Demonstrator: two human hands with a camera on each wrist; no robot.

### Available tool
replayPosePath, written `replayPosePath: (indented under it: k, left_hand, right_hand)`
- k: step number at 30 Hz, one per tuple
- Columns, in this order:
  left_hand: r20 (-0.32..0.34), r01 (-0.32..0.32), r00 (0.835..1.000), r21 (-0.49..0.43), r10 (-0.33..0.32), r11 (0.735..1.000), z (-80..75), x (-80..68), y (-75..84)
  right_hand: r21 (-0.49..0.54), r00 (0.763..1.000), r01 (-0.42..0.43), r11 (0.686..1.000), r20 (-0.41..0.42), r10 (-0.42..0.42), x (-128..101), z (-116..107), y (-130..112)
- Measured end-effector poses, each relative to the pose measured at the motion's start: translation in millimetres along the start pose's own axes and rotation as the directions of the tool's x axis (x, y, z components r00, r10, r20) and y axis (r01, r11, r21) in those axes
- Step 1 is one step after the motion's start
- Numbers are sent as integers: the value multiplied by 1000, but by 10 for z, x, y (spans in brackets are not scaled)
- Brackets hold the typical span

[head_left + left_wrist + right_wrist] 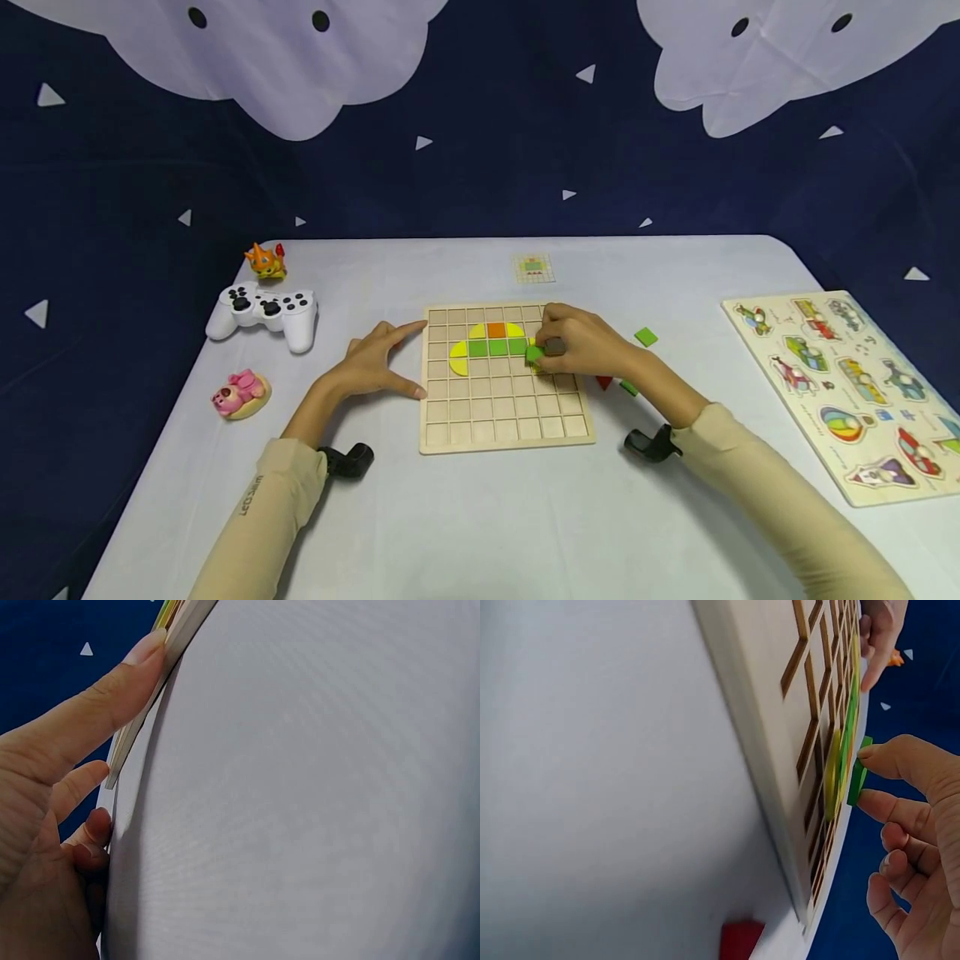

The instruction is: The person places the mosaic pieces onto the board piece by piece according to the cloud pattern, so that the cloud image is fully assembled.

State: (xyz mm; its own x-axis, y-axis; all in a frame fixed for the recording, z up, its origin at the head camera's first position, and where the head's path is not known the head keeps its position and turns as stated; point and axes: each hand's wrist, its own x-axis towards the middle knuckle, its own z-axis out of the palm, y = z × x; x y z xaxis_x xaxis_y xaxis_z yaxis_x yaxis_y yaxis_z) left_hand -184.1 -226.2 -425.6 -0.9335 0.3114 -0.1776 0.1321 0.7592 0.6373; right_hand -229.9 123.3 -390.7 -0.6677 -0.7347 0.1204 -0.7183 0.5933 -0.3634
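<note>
A wooden grid board (510,429) lies on the white table. Along its upper middle sit several green square tiles (498,347), an orange square tile (497,330) and rounded yellow tiles (459,358). My left hand (371,364) is at the board's left edge, thumb and index finger spread apart and touching its side. Over the right part of the grid, my right hand (587,340) pinches a green square tile (859,776) between thumb and index finger. In the right wrist view this tile is tilted beside the green row, and the other fingers are loosely bent.
Right of the board lie loose green tiles (646,337) and a red tile (740,940). A small pattern card (533,267) is behind it. On the left are a white game controller (264,310), an orange figurine (267,262) and a pink figurine (240,394); a picture puzzle board (847,392) is at right.
</note>
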Motion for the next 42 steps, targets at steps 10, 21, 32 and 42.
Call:
replayPosePath:
  k: [10, 21, 32, 42]
  left_hand:
    - [0, 14, 1000, -14, -14, 1000, 4, 7, -9]
    - [-9, 6, 1000, -23, -6, 1000, 17, -2, -7]
    - [-11, 1, 1000, -23, -2, 1000, 10, 3, -4]
    - [-10, 5, 1000, -16, -5, 1000, 9, 7, -18]
  right_hand:
    - [-6, 999, 38, 999, 30, -38, 128, 91, -143]
    - [-25, 994, 104, 994, 37, -103, 264, 206, -306]
    - [-87, 988, 156, 984, 24, -155, 346, 302, -370]
    - [13, 988, 158, 987, -2, -158, 336, 379, -396]
